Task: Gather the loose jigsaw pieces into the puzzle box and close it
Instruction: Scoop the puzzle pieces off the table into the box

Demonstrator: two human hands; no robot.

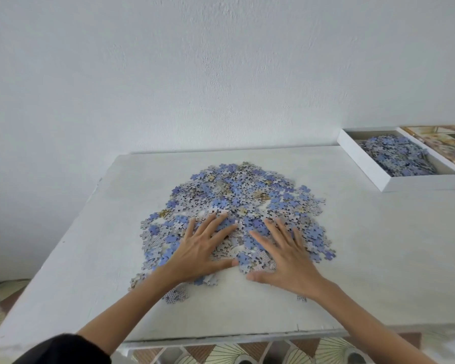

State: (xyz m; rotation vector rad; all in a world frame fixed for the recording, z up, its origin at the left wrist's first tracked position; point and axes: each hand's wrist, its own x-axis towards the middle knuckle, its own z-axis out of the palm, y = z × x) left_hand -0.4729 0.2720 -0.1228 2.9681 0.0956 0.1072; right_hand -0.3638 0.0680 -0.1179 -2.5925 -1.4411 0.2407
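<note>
White wall behind white table. Jigsaw pieces heaped mid-table; open puzzle box far right, part-filled. Left hand, right hand flat on pile, fingers spread.

A black sleeve shows on the left arm; both forearms are bare.

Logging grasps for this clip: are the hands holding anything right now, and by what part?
Nothing is held. The left hand and right hand lie flat, fingers spread, on the pile of jigsaw pieces.
</note>
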